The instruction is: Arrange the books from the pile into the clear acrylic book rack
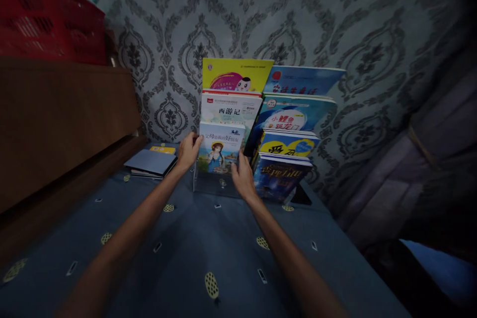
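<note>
A small book [228, 140] with a girl in a blue dress on its cover stands upright between my two hands. My left hand [189, 150] pinches its left edge near the top. On the lower right edge, my right hand [243, 174] has its thumb against the cover, and the other fingers are partly hidden. Directly behind it rises a white book [248, 108] with dark title characters, then a taller yellow book [257, 70]. A see-through stand [208, 185] shows below the small book.
To the right, a second row holds several books, with a dark blue book [279, 179] in front. A grey-blue book [151, 163] lies on a pile at left. Brown furniture [63, 119] bears a red basket [55, 15]. Patterned cloth [179, 253] covers the surface; a curtain [402, 159] hangs right.
</note>
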`<move>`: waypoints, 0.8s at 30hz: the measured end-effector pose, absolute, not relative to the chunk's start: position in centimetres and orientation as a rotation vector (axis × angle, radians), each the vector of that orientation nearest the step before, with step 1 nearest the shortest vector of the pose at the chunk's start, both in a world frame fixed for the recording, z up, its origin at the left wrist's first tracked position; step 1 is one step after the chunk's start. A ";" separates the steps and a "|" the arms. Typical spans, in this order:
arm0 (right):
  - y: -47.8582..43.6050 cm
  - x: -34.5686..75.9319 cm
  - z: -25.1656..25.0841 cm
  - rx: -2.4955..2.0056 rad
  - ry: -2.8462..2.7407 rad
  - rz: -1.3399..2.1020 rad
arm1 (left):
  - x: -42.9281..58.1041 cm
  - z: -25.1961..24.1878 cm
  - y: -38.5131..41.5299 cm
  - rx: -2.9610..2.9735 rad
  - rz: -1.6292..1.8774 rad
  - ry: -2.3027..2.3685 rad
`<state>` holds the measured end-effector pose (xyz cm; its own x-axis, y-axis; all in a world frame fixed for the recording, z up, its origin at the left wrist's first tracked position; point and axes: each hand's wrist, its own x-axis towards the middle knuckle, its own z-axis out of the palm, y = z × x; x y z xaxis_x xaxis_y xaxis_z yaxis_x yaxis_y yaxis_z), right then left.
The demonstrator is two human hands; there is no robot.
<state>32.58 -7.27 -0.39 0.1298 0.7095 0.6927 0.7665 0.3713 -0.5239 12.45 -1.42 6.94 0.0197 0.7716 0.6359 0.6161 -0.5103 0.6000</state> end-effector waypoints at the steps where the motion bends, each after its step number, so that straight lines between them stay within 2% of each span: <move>1: -7.3 32.6 -0.4 -1.357 -1.591 -0.065 | 12.4 6.9 -1.5 2.130 1.495 1.461; 24: -10.1 32.6 -1.1 -1.360 -1.625 -0.015 | 10.6 4.0 -3.2 2.275 1.542 1.176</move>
<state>32.57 -10.14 -1.09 0.1053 0.7426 0.6614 0.7545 0.3735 -0.5396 10.64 -3.18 4.03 0.1631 0.6733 0.7212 0.5175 -0.6807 0.5184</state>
